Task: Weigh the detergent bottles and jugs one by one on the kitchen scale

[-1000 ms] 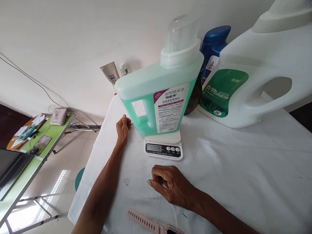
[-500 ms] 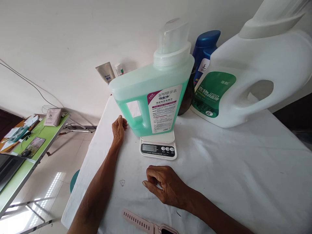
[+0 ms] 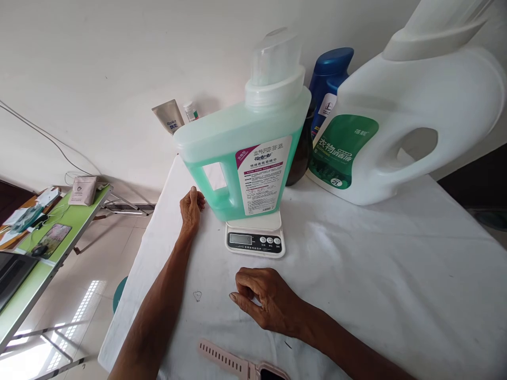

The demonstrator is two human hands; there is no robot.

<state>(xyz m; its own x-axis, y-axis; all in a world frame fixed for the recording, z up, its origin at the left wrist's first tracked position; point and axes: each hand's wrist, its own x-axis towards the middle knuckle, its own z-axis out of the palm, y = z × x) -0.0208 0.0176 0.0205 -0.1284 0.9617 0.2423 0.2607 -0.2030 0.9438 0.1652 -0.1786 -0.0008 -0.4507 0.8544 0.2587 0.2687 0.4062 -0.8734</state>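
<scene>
A large jug of green liquid (image 3: 204, 150) with a clear cap and a white back label stands on a small white digital scale (image 3: 255, 244). The scale's display looks blank or too faint to read. My left hand (image 3: 191, 207) rests on the white cloth just left of the jug, fingers curled in and thumb on top, with nothing seen in it. In front of the scale lies my right hand (image 3: 266, 298), its fingers loosely bent and the thumb held apart from them, holding nothing. Neither hand visibly touches the jug or scale.
A big white laundry bottle (image 3: 400, 100), a blue bottle (image 3: 331, 71) and a dark bottle (image 3: 299, 158) stand right of the jug. Behind it are a tube (image 3: 168, 115) and a small vial (image 3: 190, 111). A pink-strapped watch (image 3: 225, 359) lies nearest me. A green table (image 3: 65, 211) is at left.
The whole view has shifted slightly, so everything sits a little further left. Both hands, the jug and the scale keep their places.
</scene>
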